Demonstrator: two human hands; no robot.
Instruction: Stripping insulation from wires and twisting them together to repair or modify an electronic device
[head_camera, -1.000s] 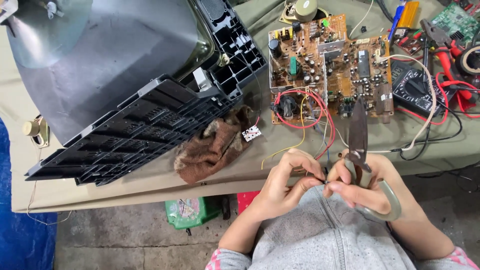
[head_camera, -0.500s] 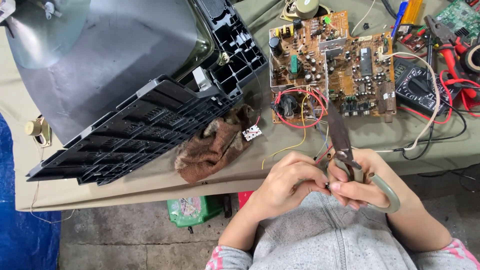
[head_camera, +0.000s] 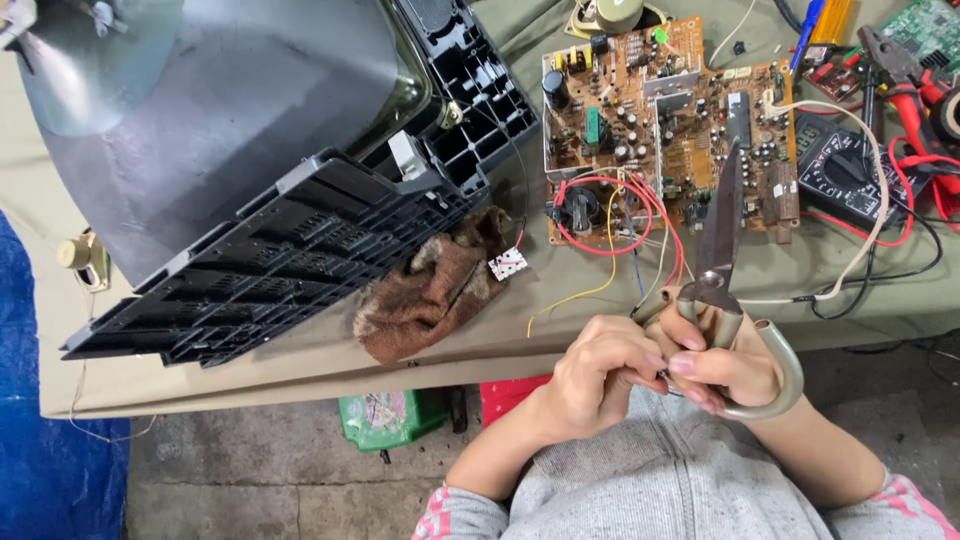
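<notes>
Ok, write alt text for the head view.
Two bare hands meet at a table edge: the right hand holds scissors pointing up, the left hand pinches a thin wire beside it. Behind lie a brown circuit board, a brown rag and a dismantled television.

A dark picture tube in its black plastic frame (head_camera: 300, 240) fills the upper left of the frame. Below it, centre, a brown rag (head_camera: 430, 295) lies on the olive table cover (head_camera: 300, 355). A black multimeter (head_camera: 845, 175) sits upper right, red-handled pliers (head_camera: 905, 75) above it.
</notes>
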